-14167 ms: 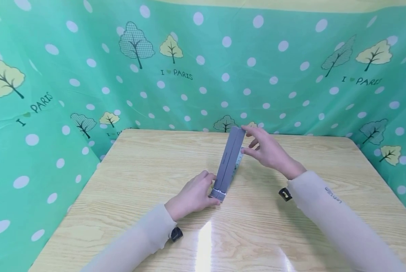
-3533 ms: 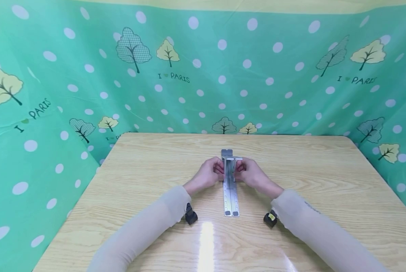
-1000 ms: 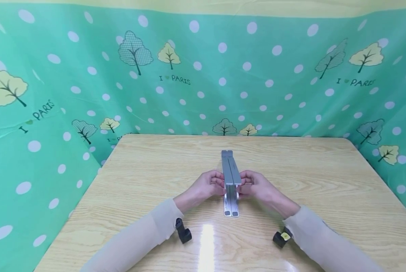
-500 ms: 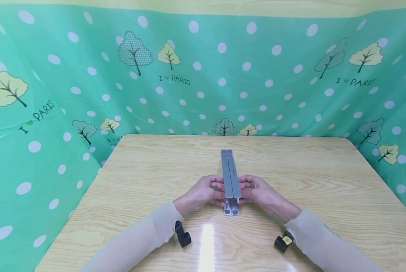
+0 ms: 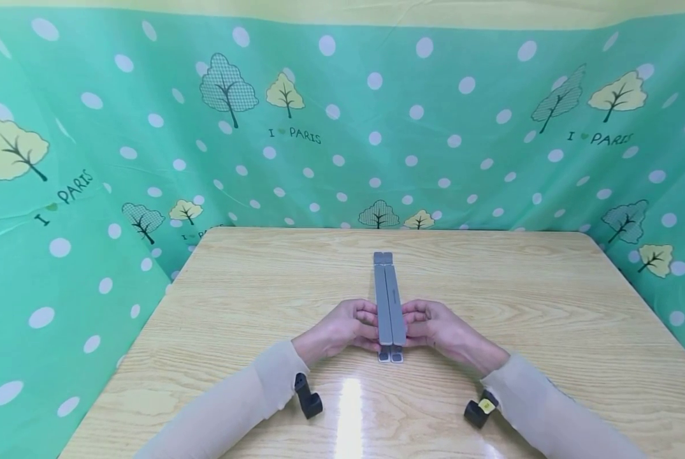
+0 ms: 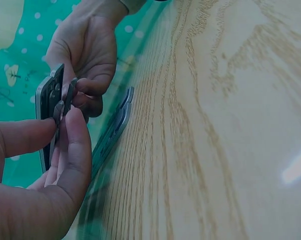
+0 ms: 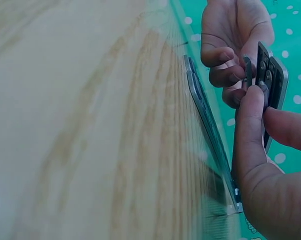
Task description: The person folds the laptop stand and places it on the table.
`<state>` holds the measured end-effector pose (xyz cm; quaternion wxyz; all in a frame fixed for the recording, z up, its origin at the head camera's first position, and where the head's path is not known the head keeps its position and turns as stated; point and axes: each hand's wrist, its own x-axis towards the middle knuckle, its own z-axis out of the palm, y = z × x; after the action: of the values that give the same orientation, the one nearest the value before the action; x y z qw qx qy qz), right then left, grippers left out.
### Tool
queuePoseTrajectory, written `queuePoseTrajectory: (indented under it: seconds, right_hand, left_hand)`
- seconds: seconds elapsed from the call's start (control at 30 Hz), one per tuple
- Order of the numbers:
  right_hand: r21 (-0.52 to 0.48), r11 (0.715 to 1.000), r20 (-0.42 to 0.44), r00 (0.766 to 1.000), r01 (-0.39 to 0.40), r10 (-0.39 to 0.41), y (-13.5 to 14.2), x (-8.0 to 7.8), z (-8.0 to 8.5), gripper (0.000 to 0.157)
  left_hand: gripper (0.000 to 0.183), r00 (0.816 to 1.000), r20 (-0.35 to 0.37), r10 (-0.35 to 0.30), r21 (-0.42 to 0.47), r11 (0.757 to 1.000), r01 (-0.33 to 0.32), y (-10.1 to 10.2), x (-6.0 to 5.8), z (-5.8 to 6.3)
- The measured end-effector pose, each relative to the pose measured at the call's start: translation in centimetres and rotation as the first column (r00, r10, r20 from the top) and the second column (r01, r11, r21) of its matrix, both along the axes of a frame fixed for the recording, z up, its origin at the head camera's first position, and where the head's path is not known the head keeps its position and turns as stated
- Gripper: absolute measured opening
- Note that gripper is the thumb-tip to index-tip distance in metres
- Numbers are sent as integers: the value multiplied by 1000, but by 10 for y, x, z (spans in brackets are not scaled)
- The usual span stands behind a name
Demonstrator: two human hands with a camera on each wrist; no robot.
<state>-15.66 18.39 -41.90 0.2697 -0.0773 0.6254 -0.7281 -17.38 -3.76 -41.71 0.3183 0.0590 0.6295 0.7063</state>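
Observation:
A narrow grey metal folding laptop stand (image 5: 389, 306) is at the middle of the table, its long axis pointing away from me. Its paired upper bars slope low over the base bars (image 5: 390, 358), whose near ends with dark pads stick out underneath. From the left side my left hand (image 5: 342, 328) pinches the stand's side near the front end; my right hand (image 5: 442, 331) does the same from the right. In both wrist views thumbs and fingers grip thin metal struts (image 6: 69, 95) under the raised upper part (image 7: 278, 82), with a gap above the base (image 7: 213, 130).
The wood-grain table (image 5: 250, 274) surrounds the stand. A green curtain (image 5: 296, 172) with dots and trees hangs behind and along the sides. Black wrist cameras (image 5: 309, 396) hang below both light sleeves. Glare (image 5: 349, 408) marks the table's front.
Earlier the stand was held tilted, then its top stood upright over the base. Since then both hands have brought the upper bars down towards me, lower still over the last second.

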Motion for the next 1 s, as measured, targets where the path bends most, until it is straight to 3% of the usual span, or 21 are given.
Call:
queuePoseTrajectory:
  seconds: [0.4,0.6,0.87,1.0]
  right_hand:
    - [21,1000,31,999,17,-17,1,0,2,49]
    - [54,998,15,999,37,-38,2,1,4,62]
    - [232,970,-76,996,65,-48,-1,1,7,69]
    - [309,948,-93,994,75,-49,-4,0,9,70]
  left_hand:
    - [38,1000,22,-6,-12,1000,6,-1,0,-2]
    - [36,1000,16,6,-47,999,-5,-1,1,1]
    - [68,993,-120,-4,-116,993,-10,0,3,2]
    - [74,983,-183,-18,-189,982,-17,2,2,-1]
